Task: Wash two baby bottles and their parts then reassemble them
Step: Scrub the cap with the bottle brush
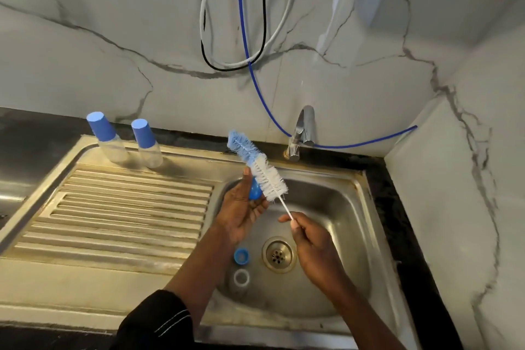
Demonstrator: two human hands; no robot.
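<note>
Right hand (308, 239) pinches the brush (257, 169) by its wire stem, bristles slanting up and left of the grip. Left hand (241, 207) curls round a blue part (253, 191) beside the bristles. Both hover over the sink (349, 207). Blue ring (241, 256) and clear ring (241, 278) lie beside the drain (277, 254). Left bottle (109, 139) and right bottle (147, 143) stand at the back rim, well apart from the hands.

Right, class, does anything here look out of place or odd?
Two small parts, a blue ring and a clear ring, lie loose on the sink floor beside the drain. Loose cables dangle down the wall above the tap. Nothing looks spilled or broken.
</note>
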